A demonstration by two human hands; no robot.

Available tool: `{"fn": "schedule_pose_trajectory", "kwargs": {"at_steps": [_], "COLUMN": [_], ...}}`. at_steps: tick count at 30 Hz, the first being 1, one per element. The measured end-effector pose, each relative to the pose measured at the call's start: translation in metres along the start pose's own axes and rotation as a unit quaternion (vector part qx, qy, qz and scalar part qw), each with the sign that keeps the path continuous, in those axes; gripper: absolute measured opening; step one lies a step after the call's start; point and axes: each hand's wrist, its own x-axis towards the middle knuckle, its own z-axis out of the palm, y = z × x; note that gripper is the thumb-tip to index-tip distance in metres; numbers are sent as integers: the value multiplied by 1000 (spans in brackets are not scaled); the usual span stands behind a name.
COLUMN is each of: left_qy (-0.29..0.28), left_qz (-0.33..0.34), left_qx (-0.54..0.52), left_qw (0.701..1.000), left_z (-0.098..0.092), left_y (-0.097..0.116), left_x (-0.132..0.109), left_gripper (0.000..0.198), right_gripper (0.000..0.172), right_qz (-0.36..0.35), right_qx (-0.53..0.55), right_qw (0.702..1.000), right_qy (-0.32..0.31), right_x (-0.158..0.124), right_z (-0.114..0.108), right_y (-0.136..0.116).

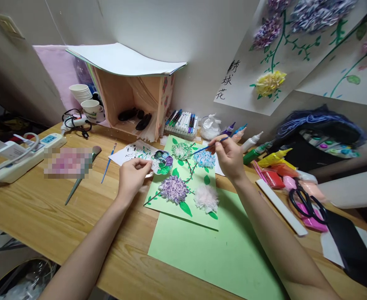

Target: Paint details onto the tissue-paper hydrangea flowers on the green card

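My left hand pinches the edge of a small flower-shaped paint palette with green, purple and dark paint in its wells. My right hand is closed round a thin blue paintbrush. The brush tip meets or hovers just over the green-and-white puffy flower; I cannot tell which. That flower sits on a light green board with painted stems and leaves. Blue, purple and pale pink puffy flowers are on the board too.
A larger green sheet lies under the board. To the left are a second brush, a wide brush and a power strip. Markers and paint bottles stand behind. Scissors and a white strip lie right.
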Motion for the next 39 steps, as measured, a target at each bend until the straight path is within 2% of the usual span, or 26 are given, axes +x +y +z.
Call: {"fn": "schedule_pose_trajectory", "kwargs": {"at_steps": [5, 13, 17, 23, 28, 34, 39], "left_qy": [14, 8, 9, 9, 11, 8, 6], "left_qz": [16, 2, 9, 11, 8, -4, 4], "left_qx": [25, 15, 18, 28, 37, 36, 51], "left_qw": [999, 1000, 1000, 1000, 999, 999, 999], "left_z": [1, 2, 1, 1, 2, 1, 0], "left_y": [3, 3, 2, 1, 2, -1, -3], "left_x": [-1, -1, -1, 0, 0, 2, 2], "left_gripper": [19, 22, 21, 22, 22, 26, 28], "right_gripper": [14, 13, 13, 13, 13, 13, 13], "right_qz": [-62, -156, -166, -183, -175, -181, -165], "right_qx": [-121, -194, -182, -191, -183, -186, -181], "right_qw": [989, 965, 967, 960, 966, 960, 968], "right_qy": [-52, -78, -62, -88, -61, -100, -61], "right_x": [-6, -7, -7, -6, -4, -5, -3], "right_z": [11, 13, 13, 13, 9, 10, 6], "right_y": [-1, 1, -3, -3, -4, -3, -2]}}
